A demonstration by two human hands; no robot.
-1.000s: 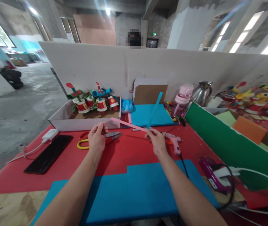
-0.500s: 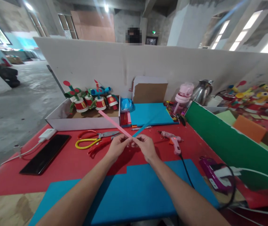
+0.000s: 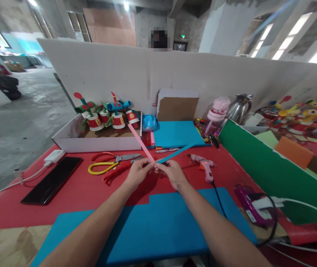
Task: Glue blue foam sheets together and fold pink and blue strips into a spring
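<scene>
My left hand (image 3: 140,172) and my right hand (image 3: 172,173) meet over the middle of the table, fingertips pinched together. Between them they grip the joined lower ends of two paper strips. The pink paper strip (image 3: 141,144) slants up to the left, and the blue paper strip (image 3: 175,153) runs up to the right. How the strips overlap is hidden by the fingers. Left of my hands lie scissors (image 3: 103,168) with one red and one yellow handle, beside a red-handled tool (image 3: 116,173). A pink glue gun (image 3: 207,168) rests to the right.
A white box (image 3: 97,144) holds several paper-cup figures. Behind my hands lies blue paper (image 3: 175,133). A black phone (image 3: 52,181) is at left, a purple power block (image 3: 251,205) at right, beside a green panel (image 3: 258,167). A blue board (image 3: 158,230) lies in front.
The pink strip has swung more upright and the blue strip has tipped lower to the right. Both hands stay at nearly the same spot, still pinching the strips.
</scene>
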